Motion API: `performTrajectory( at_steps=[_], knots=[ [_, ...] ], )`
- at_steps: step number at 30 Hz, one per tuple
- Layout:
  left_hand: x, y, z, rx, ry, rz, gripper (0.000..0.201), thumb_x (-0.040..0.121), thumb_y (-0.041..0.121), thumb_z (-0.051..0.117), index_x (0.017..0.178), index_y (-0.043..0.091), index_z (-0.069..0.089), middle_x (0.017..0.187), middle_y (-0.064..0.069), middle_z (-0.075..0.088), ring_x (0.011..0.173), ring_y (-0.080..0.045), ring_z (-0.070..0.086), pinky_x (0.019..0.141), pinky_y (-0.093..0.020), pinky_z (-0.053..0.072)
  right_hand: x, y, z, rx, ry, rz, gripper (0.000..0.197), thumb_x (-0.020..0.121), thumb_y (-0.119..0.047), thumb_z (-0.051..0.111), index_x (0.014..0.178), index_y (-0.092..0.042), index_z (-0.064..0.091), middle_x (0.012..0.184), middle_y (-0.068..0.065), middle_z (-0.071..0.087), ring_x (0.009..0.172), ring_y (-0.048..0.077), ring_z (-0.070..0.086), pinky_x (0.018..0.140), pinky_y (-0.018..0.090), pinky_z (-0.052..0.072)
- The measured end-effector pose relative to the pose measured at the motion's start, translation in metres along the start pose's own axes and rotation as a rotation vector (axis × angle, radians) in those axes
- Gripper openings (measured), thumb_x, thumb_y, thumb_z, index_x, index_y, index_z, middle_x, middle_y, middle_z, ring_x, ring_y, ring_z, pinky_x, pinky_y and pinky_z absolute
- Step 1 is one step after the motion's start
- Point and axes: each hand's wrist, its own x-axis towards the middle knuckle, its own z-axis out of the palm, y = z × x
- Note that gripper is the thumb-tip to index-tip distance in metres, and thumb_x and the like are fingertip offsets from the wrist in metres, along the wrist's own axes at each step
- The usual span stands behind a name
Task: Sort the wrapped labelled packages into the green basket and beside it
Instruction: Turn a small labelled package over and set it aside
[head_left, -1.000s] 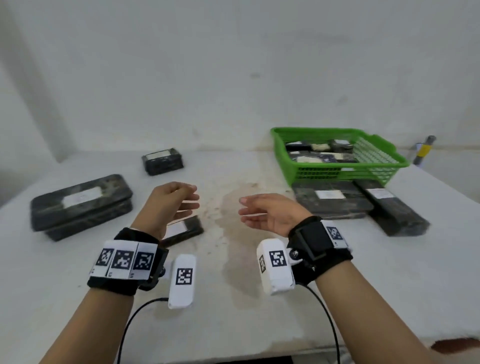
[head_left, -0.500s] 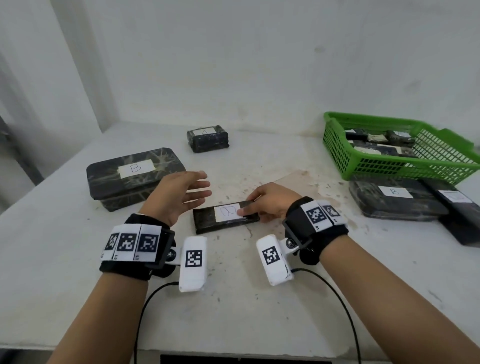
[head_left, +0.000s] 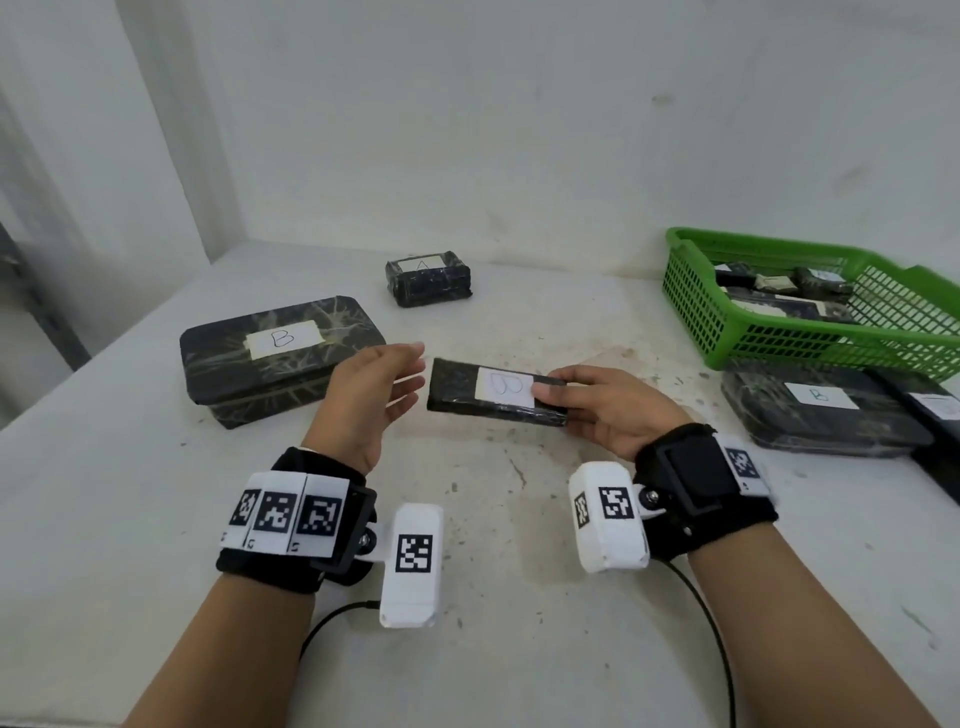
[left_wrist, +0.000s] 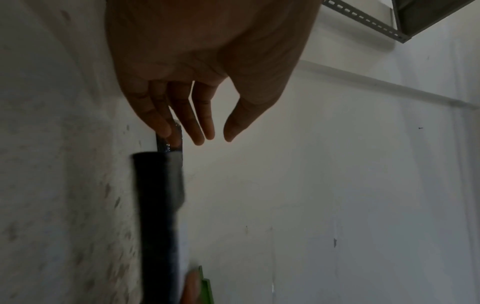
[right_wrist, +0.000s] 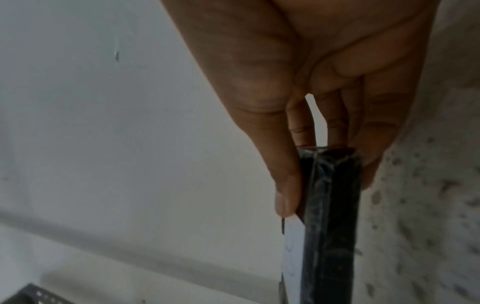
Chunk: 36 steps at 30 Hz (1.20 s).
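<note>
My right hand (head_left: 597, 410) pinches a flat black wrapped package (head_left: 496, 393) with a white label marked B, lifted off the table; in the right wrist view the thumb lies on its labelled face and the fingers on the other side of the package (right_wrist: 330, 216). My left hand (head_left: 379, 389) hovers just left of the package with straight fingers and holds nothing; the left wrist view shows the package (left_wrist: 159, 216) edge-on below that hand (left_wrist: 205, 131). The green basket (head_left: 769, 338) stands at the right with several wrapped packages inside.
A large black package marked B (head_left: 280, 364) lies at the left. A small one marked A (head_left: 428, 278) sits near the back wall. Two more flat packages, one marked B (head_left: 815, 410), lie in front of the basket. The white table (head_left: 493, 649) has stains.
My right hand has taken hold of the flat B package and lifted it off the table. The left hand stays open beside it. The head view has turned left.
</note>
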Motion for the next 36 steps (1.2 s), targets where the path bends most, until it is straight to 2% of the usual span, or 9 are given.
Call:
performTrajectory(
  at_steps=[4,8,10,13,16,19,27,33,36],
  knots=[
    [-0.004,-0.004,0.006,-0.055,-0.163,-0.078,0.022,0.094,0.026,0.062,0.108,0.009,0.061,0.098,-0.008,0.067,0.09,-0.021,0.066,0.085,-0.034,0.057,-0.005,0.003,0.002,0.126,0.027,-0.104,0.017,0.079,-0.001,0.074,0.086,-0.012,0.063,0.073,0.003,0.073,0.06,0.011,0.068,0.058,0.018,0.055],
    [-0.007,-0.007,0.01,-0.137,-0.271,-0.082,0.023,0.097,0.014,0.054,0.115,0.001,0.062,0.103,-0.016,0.069,0.085,-0.024,0.072,0.069,-0.032,0.061,-0.008,0.006,0.008,0.166,0.044,-0.184,0.015,0.08,-0.002,0.074,0.09,-0.009,0.066,0.077,0.005,0.072,0.062,0.012,0.068,0.057,0.018,0.054],
    [-0.007,-0.009,0.01,-0.147,-0.264,-0.026,0.019,0.098,0.006,0.05,0.111,0.002,0.065,0.1,-0.017,0.071,0.084,-0.023,0.072,0.069,-0.032,0.062,-0.009,0.007,0.012,0.171,0.044,-0.207,0.014,0.085,-0.015,0.072,0.098,-0.01,0.068,0.082,0.002,0.072,0.068,0.011,0.065,0.059,0.018,0.052],
    [-0.006,-0.009,0.009,-0.163,-0.247,0.036,0.019,0.098,0.004,0.049,0.107,0.003,0.066,0.095,-0.013,0.073,0.084,-0.022,0.073,0.07,-0.032,0.062,-0.011,0.009,0.019,0.229,-0.029,-0.203,0.032,0.095,-0.037,0.057,0.113,-0.014,0.069,0.095,0.002,0.074,0.077,0.012,0.068,0.065,0.023,0.056],
    [-0.005,-0.008,0.007,-0.17,-0.244,0.058,0.019,0.098,0.004,0.049,0.106,0.005,0.067,0.091,-0.01,0.075,0.083,-0.021,0.073,0.07,-0.032,0.062,-0.013,0.009,0.025,0.311,-0.044,-0.257,0.028,0.1,-0.028,0.05,0.114,-0.013,0.068,0.102,0.005,0.074,0.084,0.016,0.072,0.066,0.025,0.059],
    [-0.007,-0.009,0.009,-0.149,-0.249,0.077,0.021,0.097,0.014,0.053,0.106,0.004,0.069,0.093,-0.01,0.075,0.084,-0.021,0.073,0.069,-0.031,0.062,-0.014,0.011,0.027,0.31,0.005,-0.291,0.023,0.101,-0.019,0.049,0.105,-0.009,0.069,0.093,0.004,0.075,0.081,0.013,0.071,0.063,0.023,0.059],
    [-0.007,-0.016,0.011,-0.052,-0.163,0.214,0.021,0.099,0.01,0.05,0.097,0.006,0.071,0.085,-0.006,0.077,0.08,-0.018,0.074,0.064,-0.027,0.06,-0.018,0.009,0.034,0.431,-0.101,-0.218,0.025,0.102,-0.027,0.046,0.108,-0.009,0.063,0.101,0.01,0.072,0.089,0.022,0.072,0.066,0.032,0.062],
    [-0.01,-0.012,0.013,-0.079,-0.275,0.133,0.027,0.09,0.024,0.058,0.102,0.003,0.071,0.096,-0.014,0.076,0.085,-0.022,0.073,0.069,-0.03,0.061,-0.018,0.01,0.031,0.487,-0.072,-0.327,0.015,0.099,-0.011,0.049,0.097,-0.004,0.062,0.098,0.011,0.069,0.088,0.018,0.073,0.061,0.024,0.059],
    [-0.01,-0.013,0.013,-0.076,-0.259,0.168,0.019,0.091,0.012,0.058,0.101,0.003,0.07,0.093,-0.014,0.076,0.083,-0.021,0.073,0.066,-0.028,0.061,-0.019,0.008,0.031,0.469,-0.087,-0.33,0.015,0.099,-0.012,0.049,0.099,-0.003,0.062,0.103,0.012,0.067,0.09,0.02,0.073,0.063,0.025,0.06]
  ],
)
